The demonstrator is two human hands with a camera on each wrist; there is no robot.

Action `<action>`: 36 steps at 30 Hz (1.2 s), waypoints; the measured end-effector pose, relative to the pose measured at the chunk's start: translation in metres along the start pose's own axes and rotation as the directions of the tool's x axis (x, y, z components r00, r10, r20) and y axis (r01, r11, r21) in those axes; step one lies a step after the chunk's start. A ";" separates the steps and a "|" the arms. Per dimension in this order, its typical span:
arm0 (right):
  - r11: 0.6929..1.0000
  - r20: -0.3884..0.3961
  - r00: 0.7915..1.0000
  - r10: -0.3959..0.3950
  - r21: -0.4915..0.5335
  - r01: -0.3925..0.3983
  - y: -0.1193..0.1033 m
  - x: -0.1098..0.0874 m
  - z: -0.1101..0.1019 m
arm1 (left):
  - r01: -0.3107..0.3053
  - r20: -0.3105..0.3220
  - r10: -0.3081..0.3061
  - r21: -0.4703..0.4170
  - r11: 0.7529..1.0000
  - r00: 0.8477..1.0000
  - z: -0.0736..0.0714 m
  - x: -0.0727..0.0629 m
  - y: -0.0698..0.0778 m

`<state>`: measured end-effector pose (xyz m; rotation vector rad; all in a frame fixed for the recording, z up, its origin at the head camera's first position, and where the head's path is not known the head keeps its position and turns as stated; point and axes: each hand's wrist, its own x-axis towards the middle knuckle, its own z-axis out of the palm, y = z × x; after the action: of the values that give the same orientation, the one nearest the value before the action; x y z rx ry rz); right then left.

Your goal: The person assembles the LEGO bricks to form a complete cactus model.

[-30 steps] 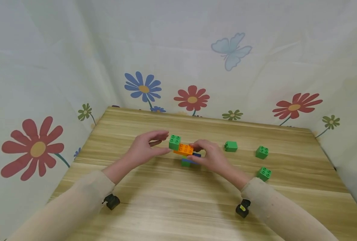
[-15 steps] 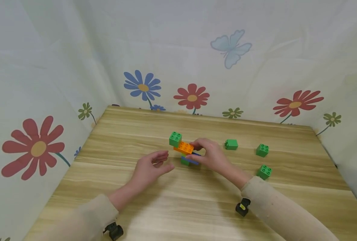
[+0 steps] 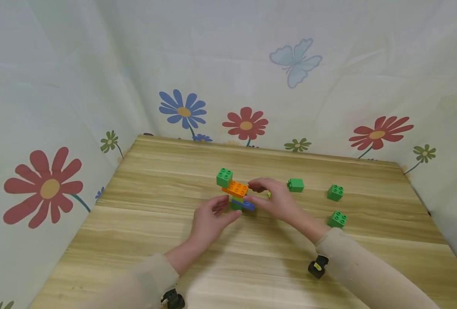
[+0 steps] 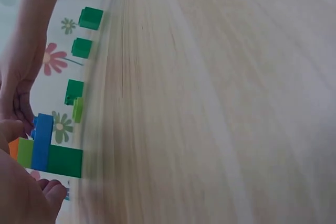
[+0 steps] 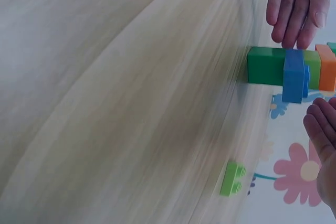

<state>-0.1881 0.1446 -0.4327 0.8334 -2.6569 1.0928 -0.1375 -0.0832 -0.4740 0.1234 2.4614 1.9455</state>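
Block stack (image 3: 238, 189) stands upright mid table (image 3: 155, 176), btwn the 2 hands. Bottom to top: dk green block (image 5: 266, 65); blue block (image 5: 294, 76), jutting R w/ bare studs; lime block (image 5: 312, 69); orange block (image 3: 238, 189); bright green block (image 3: 224, 177) on the orange one's L end. L hand (image 3: 210, 218) is low at the stack's near L side, thumb & fingers spread apart, tips by the base, no grip on anything; contact w/ it: can't tell. R hand (image 3: 276, 198) is just R of the stack, fingers relaxed, thumb apart from them, nothing held; R wrist view shows a gap btwn it & the blue block. Loose lime piece (image 5: 231, 178) lies beyond R hand, mostly hidden in head view. Farther R, on its side, a green block (image 3: 296, 185), studs facing L; then, studs up, a second green block (image 3: 335, 193) & a third green block (image 3: 337, 219), nearer, by R sleeve (image 3: 352, 257). Behind: white cloth (image 3: 213, 47) w/ printed flowers.
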 end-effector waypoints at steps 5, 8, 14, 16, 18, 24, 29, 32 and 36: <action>1.000 -0.025 1.000 -0.004 -0.027 0.004 0.005 -0.008 -0.011 | 0.008 -0.033 -0.008 -0.004 1.000 0.999 0.010 0.003 0.001; 0.999 -0.028 1.000 0.001 -0.049 -0.002 0.010 -0.013 -0.016 | 0.019 -0.054 -0.019 -0.003 1.000 0.998 0.014 0.005 0.003; 0.996 -0.044 0.999 0.001 -0.087 -0.004 0.015 -0.022 -0.026 | 0.035 -0.085 -0.034 0.011 0.999 0.996 0.018 0.009 0.007; 0.996 -0.044 0.999 0.005 -0.092 -0.009 0.016 -0.024 -0.028 | 0.030 -0.092 -0.029 0.013 0.999 0.995 0.019 0.011 0.007; 0.995 -0.046 0.999 0.010 -0.094 -0.015 0.017 -0.026 -0.031 | 0.029 -0.099 -0.028 0.011 1.000 0.995 0.020 0.012 0.007; 0.993 -0.033 0.999 0.037 -0.107 -0.040 0.022 -0.033 -0.039 | 0.022 -0.122 -0.018 0.026 0.999 0.992 0.022 0.017 0.002; 0.992 -0.020 0.998 0.063 -0.112 -0.065 0.030 -0.041 -0.050 | 0.007 -0.156 -0.004 0.019 1.000 0.988 0.025 0.019 0.000; 0.986 -0.035 0.997 0.075 -0.146 -0.080 0.037 -0.046 -0.058 | -0.006 -0.180 0.008 0.014 1.000 0.984 0.028 0.020 -0.001; 0.976 -0.060 0.996 0.072 -0.202 -0.083 0.045 -0.055 -0.070 | -0.010 -0.204 0.012 0.010 1.000 0.979 0.032 0.021 -0.002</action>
<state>-0.1721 0.2429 -0.4277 0.6588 -2.7193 0.8253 -0.1570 -0.0516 -0.4825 -0.0660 2.5968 2.0479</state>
